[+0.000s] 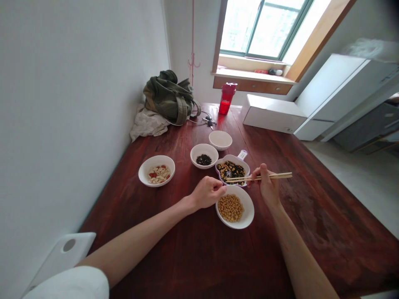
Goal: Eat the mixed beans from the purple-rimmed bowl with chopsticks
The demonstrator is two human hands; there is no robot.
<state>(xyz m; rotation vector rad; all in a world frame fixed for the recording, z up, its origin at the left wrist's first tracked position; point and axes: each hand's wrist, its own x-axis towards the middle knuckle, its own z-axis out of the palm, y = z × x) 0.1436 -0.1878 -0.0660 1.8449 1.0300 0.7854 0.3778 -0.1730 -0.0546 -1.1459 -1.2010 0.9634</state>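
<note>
My right hand [269, 185] is closed around a pair of wooden chopsticks [282, 175], whose tips reach into a purple-rimmed dish [245, 165] with a short handle. Dark seeds and yellow beans lie mixed in that dish. My left hand [208, 192] is closed, its fingertips at the upper left rim of a white bowl [248, 207] of yellow soybeans [230, 207]. Behind it stands a white bowl [195, 153] with black seeds [203, 160]. To the left, another white bowl [144, 172] contains pale and red-brown pieces [159, 173].
One more white bowl [220, 139] sits beyond the dish. At the back of the wooden table [181, 257] are a green bag [166, 97] on a pale cloth [149, 122], keys [208, 120], a red shaker bottle [227, 99] and a white box [274, 115]. A wall [77, 104] borders the left.
</note>
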